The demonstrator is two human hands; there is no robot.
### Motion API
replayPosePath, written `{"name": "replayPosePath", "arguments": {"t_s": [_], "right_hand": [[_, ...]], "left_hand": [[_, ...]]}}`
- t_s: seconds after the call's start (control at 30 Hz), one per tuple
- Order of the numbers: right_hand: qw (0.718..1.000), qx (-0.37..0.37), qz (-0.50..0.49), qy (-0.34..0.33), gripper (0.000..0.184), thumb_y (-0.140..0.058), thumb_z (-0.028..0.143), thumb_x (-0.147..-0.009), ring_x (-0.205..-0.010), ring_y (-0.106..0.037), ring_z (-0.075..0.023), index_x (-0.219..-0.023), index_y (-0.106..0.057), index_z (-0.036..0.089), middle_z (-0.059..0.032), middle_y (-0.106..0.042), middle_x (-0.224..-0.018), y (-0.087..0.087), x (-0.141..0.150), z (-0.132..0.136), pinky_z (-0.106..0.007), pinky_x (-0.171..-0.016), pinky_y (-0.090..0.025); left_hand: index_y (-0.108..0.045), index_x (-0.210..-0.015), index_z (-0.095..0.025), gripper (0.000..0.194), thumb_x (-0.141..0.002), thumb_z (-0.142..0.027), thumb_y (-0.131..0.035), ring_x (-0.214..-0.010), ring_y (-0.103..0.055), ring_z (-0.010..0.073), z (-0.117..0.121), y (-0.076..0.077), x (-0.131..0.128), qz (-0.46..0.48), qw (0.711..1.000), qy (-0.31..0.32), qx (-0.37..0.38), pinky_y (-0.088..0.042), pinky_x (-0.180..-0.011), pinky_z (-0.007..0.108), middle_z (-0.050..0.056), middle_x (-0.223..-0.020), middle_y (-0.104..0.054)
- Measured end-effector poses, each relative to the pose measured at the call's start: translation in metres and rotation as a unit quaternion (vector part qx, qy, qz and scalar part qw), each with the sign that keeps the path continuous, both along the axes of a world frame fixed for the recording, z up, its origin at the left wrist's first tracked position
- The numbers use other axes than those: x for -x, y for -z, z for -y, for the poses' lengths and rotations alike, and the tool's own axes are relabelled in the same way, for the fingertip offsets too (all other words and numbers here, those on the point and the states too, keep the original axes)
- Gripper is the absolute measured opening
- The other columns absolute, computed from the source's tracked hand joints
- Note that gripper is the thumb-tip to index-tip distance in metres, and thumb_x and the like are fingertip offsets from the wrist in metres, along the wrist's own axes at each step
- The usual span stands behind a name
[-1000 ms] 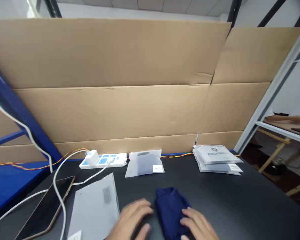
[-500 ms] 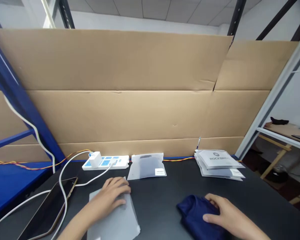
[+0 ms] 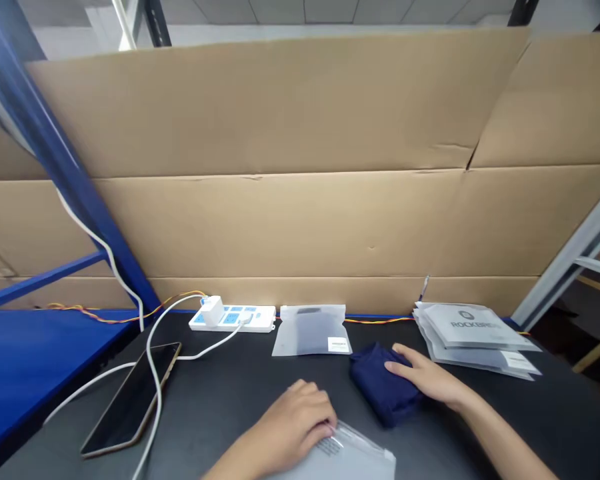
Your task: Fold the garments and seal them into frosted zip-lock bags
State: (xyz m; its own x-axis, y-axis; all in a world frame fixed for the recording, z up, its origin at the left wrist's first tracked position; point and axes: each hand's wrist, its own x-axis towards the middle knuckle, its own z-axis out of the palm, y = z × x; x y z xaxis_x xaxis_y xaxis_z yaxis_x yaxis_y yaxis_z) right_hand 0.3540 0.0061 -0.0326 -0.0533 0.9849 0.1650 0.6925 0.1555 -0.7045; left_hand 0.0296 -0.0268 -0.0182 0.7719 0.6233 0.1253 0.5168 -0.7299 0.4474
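Observation:
My left hand (image 3: 297,420) lies curled over a frosted plastic bag (image 3: 345,457) at the near edge of the view, and the bag's lower part runs out of the picture. My right hand (image 3: 423,377) presses on a folded navy cloth bundle (image 3: 380,383), its fingers spread across the right side. The bundle lies just in front of a second frosted bag (image 3: 310,331) with dark contents and a white label. To its right is a stack of frosted bags printed ROCKBROS (image 3: 473,337).
The black tabletop (image 3: 220,413) holds a phone (image 3: 130,400) and a white cable at left, plus a white power strip (image 3: 233,319) at the back. Cardboard sheets (image 3: 280,227) form the back wall, with wires and a pen (image 3: 424,288) along it. A blue shelf frame (image 3: 70,173) stands at left.
My left hand and the frosted bag have shifted right. The navy bundle has moved farther up the table under my right hand. The whole view has also shifted slightly.

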Motion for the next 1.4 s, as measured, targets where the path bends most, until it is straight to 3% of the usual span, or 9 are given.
{"name": "replayPosePath", "arguments": {"t_s": [0.07, 0.13, 0.23, 0.37, 0.57, 0.8, 1.0, 1.2, 1.4], "right_hand": [[0.989, 0.089, -0.103, -0.050, 0.029, -0.059, 0.052, -0.088, -0.072, -0.063, -0.0169, -0.085, -0.058, 0.023, 0.0020, -0.066, -0.079, 0.008, 0.003, 0.003, -0.024, -0.064, -0.050], [0.947, 0.196, -0.231, -0.110, 0.028, -0.060, 0.051, -0.089, -0.077, -0.061, -0.0161, -0.094, -0.052, 0.025, 0.0039, -0.064, -0.085, 0.012, 0.005, 0.007, -0.025, -0.069, -0.048], [0.899, 0.254, -0.326, -0.146, 0.031, -0.065, 0.046, -0.088, -0.086, -0.060, -0.0167, -0.107, -0.049, 0.028, 0.0035, -0.064, -0.095, 0.011, 0.009, 0.011, -0.027, -0.079, -0.046], [0.879, 0.262, -0.364, -0.161, 0.040, -0.068, 0.043, -0.087, -0.096, -0.060, -0.0188, -0.120, -0.049, 0.031, 0.0010, -0.064, -0.107, 0.012, 0.018, 0.013, -0.030, -0.085, -0.044], [0.868, 0.276, -0.376, -0.169, 0.043, -0.068, 0.044, -0.087, -0.084, -0.059, -0.0160, -0.123, -0.049, 0.032, 0.0015, -0.064, -0.103, 0.017, 0.034, 0.017, -0.025, -0.070, -0.042], [0.862, 0.252, -0.381, -0.221, 0.041, -0.071, 0.034, -0.086, -0.100, -0.058, -0.0178, -0.120, -0.049, 0.028, 0.0003, -0.062, -0.107, 0.013, 0.033, 0.017, -0.031, -0.089, -0.043], [0.861, 0.221, -0.410, -0.204, 0.038, -0.068, 0.036, -0.089, -0.089, -0.058, -0.0156, -0.119, -0.047, 0.027, 0.0008, -0.063, -0.100, 0.013, 0.056, 0.023, -0.029, -0.081, -0.044], [0.856, 0.258, -0.350, -0.278, 0.038, -0.074, 0.029, -0.084, -0.093, -0.056, -0.0154, -0.115, -0.052, 0.025, 0.0008, -0.061, -0.103, 0.005, 0.043, 0.023, -0.027, -0.082, -0.043], [0.860, 0.203, -0.428, -0.190, 0.036, -0.069, 0.036, -0.088, -0.089, -0.057, -0.0157, -0.114, -0.047, 0.027, 0.0010, -0.062, -0.099, 0.008, 0.062, 0.028, -0.030, -0.082, -0.045]], "left_hand": [[-0.061, -0.096, -0.024, 0.011, -0.099, -0.019, -0.052, -0.088, -0.058, 0.0169, 0.002, -0.001, -0.004, 0.004, 1.000, 0.024, 0.000, -0.039, -0.087, 0.029, -0.001, -0.093, -0.068], [-0.061, -0.097, -0.024, 0.012, -0.100, -0.019, -0.050, -0.087, -0.059, 0.0177, 0.003, -0.002, -0.007, 0.008, 0.999, 0.037, 0.006, -0.040, -0.088, 0.030, 0.000, -0.093, -0.069], [-0.061, -0.105, -0.025, 0.012, -0.098, -0.020, -0.052, -0.090, -0.060, 0.0186, 0.000, -0.002, -0.007, 0.036, 0.998, 0.049, 0.027, -0.041, -0.092, 0.032, 0.001, -0.098, -0.070], [-0.060, -0.116, -0.025, 0.022, -0.098, -0.018, -0.050, -0.099, -0.060, 0.0204, -0.008, 0.001, 0.000, 0.062, 0.996, 0.032, 0.062, -0.044, -0.092, 0.031, 0.003, -0.106, -0.069], [-0.063, -0.098, -0.023, 0.016, -0.097, -0.014, -0.050, -0.092, -0.059, 0.0185, -0.016, 0.008, 0.004, 0.072, 0.994, 0.023, 0.073, -0.044, -0.086, 0.028, 0.002, -0.096, -0.069], [-0.058, -0.095, -0.023, 0.012, -0.096, -0.016, -0.048, -0.097, -0.056, 0.0201, -0.014, 0.008, 0.005, 0.076, 0.996, -0.008, 0.054, -0.044, -0.087, 0.029, 0.003, -0.095, -0.066], [-0.057, -0.090, -0.022, 0.008, -0.091, -0.015, -0.054, -0.082, -0.057, 0.0170, -0.013, 0.013, -0.002, 0.095, 0.995, 0.015, 0.003, -0.039, -0.092, 0.035, 0.000, -0.087, -0.067], [-0.057, -0.087, -0.023, 0.006, -0.092, -0.024, -0.061, -0.079, -0.058, 0.0169, -0.012, 0.015, 0.001, 0.109, 0.993, -0.021, -0.025, -0.036, -0.093, 0.038, -0.001, -0.083, -0.066], [-0.053, -0.091, -0.023, 0.007, -0.097, -0.021, -0.053, -0.077, -0.059, 0.0145, -0.012, 0.014, 0.002, 0.095, 0.995, -0.025, -0.013, -0.028, -0.107, 0.042, -0.003, -0.084, -0.064]]}}
